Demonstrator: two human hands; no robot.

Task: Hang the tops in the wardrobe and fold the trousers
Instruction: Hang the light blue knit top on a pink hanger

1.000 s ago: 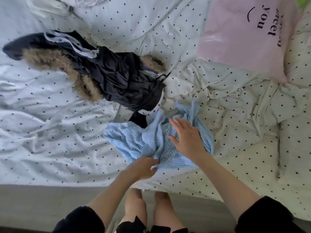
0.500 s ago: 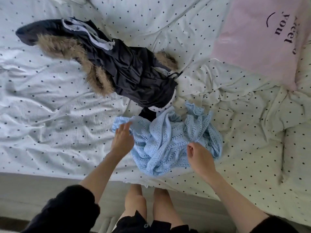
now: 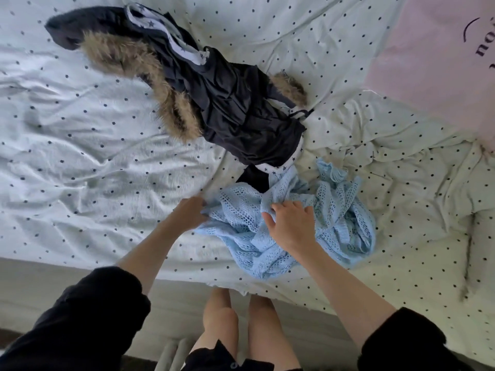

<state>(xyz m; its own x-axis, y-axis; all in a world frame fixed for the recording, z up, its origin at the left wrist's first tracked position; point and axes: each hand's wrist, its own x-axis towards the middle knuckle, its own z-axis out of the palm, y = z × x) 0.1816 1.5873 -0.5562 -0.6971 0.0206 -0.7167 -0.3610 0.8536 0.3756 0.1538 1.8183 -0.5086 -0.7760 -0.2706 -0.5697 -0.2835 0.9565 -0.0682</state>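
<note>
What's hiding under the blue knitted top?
Under the blue knitted top lies the dotted sheet. A dark piece of cloth pokes out at its far edge. Anything else beneath is covered.

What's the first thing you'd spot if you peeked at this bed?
Probably the crumpled light blue knit top near the bed's front edge, with the left hand gripping one edge and the right hand gripping its middle. Behind it lies a dark jacket with a brown fur trim.
</note>
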